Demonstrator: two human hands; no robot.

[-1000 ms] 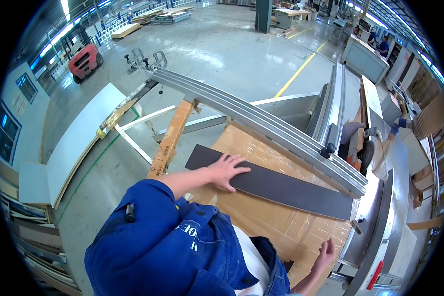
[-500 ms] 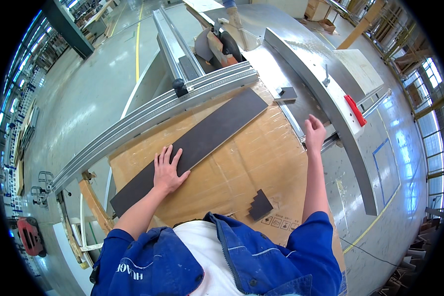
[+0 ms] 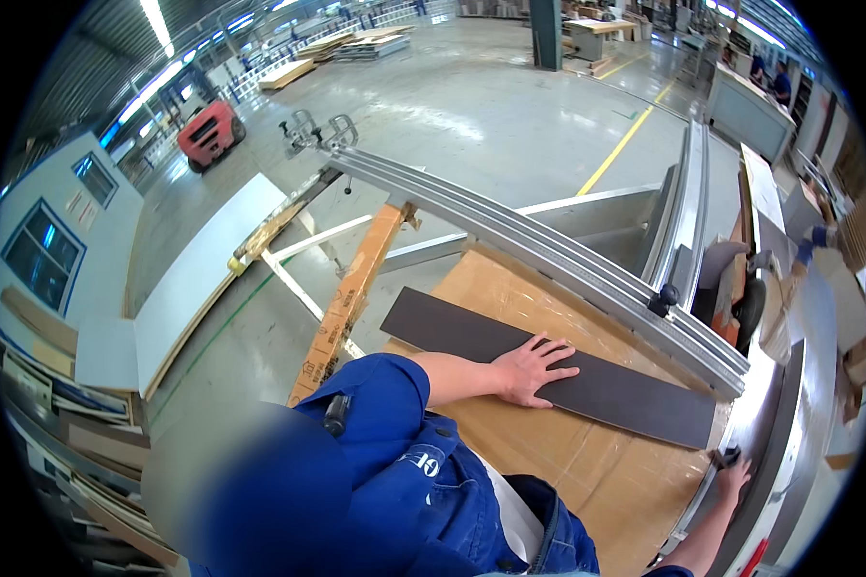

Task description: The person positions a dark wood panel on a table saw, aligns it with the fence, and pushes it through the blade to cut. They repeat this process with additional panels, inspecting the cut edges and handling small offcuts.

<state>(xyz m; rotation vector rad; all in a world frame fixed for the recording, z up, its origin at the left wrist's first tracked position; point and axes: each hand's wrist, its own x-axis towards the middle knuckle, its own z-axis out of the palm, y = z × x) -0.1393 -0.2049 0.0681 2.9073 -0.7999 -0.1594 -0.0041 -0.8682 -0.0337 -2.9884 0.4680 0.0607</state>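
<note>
My left hand [image 3: 534,370] lies flat, fingers spread, on a long dark grey board [image 3: 635,392]. This board rests on the cardboard-covered table [image 3: 587,471], slanting from the left toward the metal fence rail [image 3: 548,248]. At the table's right edge my right hand [image 3: 734,477] is closed at a small dark block [image 3: 730,455] beside the metal strip. Its fingertips are small in view and partly covered by the block.
A saw machine with a dark round guard [image 3: 749,310] stands beyond the rail's right end. A cardboard-wrapped post [image 3: 356,288] and a white panel [image 3: 207,279] are at the left. A red forklift-like vehicle [image 3: 210,135] stands farther off on the floor.
The view has swung to the left. My right hand has moved from the air above the table's right edge to the small dark block. My left hand stays flat on the board.
</note>
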